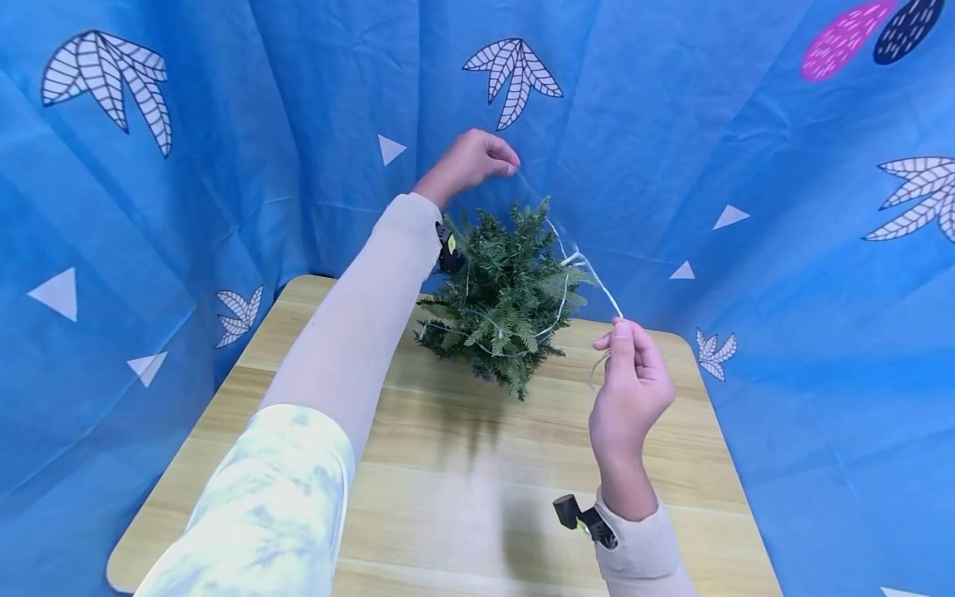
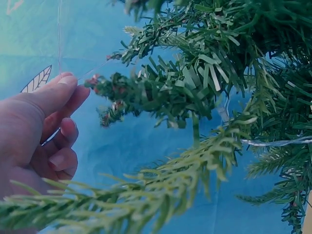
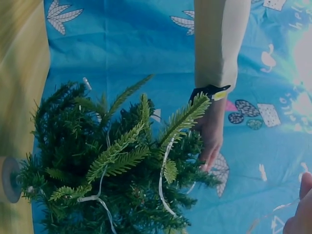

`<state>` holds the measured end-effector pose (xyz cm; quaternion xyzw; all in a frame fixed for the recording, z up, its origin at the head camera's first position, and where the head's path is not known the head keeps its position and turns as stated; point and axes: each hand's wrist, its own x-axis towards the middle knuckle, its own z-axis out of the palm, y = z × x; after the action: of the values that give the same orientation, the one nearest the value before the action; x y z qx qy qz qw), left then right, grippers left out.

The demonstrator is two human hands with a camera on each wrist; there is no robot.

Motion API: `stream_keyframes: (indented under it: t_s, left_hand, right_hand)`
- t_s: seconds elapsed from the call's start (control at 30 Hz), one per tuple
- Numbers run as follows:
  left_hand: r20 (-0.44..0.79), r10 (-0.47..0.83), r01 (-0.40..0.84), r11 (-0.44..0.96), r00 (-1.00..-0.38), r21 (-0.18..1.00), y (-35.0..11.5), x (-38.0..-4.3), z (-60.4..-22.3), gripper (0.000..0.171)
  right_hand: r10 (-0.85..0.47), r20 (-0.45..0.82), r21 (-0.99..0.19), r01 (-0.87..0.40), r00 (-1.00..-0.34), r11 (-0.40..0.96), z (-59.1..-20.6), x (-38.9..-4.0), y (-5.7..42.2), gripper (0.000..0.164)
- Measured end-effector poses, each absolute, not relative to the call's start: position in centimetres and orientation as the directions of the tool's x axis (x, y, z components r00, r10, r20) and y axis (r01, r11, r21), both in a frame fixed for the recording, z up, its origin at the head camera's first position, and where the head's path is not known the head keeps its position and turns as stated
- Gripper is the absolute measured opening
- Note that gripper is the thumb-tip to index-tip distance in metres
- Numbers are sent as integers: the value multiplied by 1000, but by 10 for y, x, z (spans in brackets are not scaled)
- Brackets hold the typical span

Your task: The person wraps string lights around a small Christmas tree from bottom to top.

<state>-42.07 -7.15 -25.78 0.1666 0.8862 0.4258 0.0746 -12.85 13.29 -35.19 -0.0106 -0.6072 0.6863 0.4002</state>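
A small artificial Christmas tree (image 1: 496, 282) stands on the table, a thin, pale string of lights (image 1: 561, 303) looped round its branches. Behind and above the treetop, my left hand (image 1: 476, 157) pinches a fine clear strand between thumb and forefinger. In the left wrist view that strand runs past the left hand (image 2: 41, 129) beside the branch tips. To the right of the tree, my right hand (image 1: 630, 398) pinches the whitish wire, and a short loop of it hangs below the fingers. Only part of the right hand (image 3: 300, 214) shows in the right wrist view.
The wooden table (image 1: 440, 497) has rounded corners. Blue patterned cloth (image 1: 634, 124) hangs close behind it and along both sides. In the right wrist view, the tree's round base (image 3: 10, 179) shows at the left edge. Small cameras are strapped to both wrists.
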Motion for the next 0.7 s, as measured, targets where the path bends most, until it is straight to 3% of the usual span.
stream_keyframes:
  t_s: [0.17,0.5,0.7]
  left_hand:
    - [25,370,247,568,-929,785,-73,-421,-259,28]
    - [46,294,188,474,-955,860,-100,-415,-277,30]
    - [40,263,144,388,-964,910,-113,-410,-299,33]
  right_hand:
    - [570,473,-822,-569,-672,12,-353,-129,133,20]
    - [408,463,-871,-489,-787,47,-357,-123,120,19]
    - [339,467,-881,-463,-817,99,-359,-120,110,23]
